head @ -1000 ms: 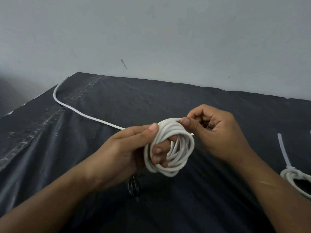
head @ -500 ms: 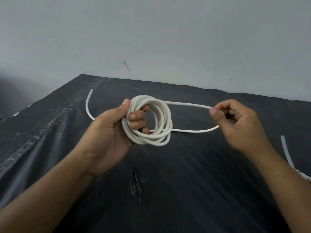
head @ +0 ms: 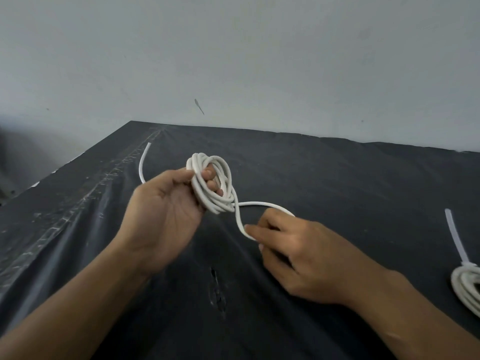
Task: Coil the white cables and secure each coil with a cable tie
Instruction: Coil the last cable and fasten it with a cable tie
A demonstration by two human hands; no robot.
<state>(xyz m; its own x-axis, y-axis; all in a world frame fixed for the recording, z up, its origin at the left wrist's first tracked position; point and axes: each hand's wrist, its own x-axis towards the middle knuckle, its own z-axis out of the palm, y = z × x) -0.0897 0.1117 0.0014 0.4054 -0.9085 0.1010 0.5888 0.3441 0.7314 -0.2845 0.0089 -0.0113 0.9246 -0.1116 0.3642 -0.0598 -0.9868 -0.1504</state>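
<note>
Single head-worn wide-angle view, looking forward and down, close above a dark surface [head: 337,178], facing a pale wall [head: 233,48] beyond its far edge.

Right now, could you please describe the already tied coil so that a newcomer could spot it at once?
On the black table cover, look to the far right edge, beyond the right hand. The finished coil lies there, cut off by the frame; unlike the coil in the left hand, a translucent cable tie binds it.
</note>
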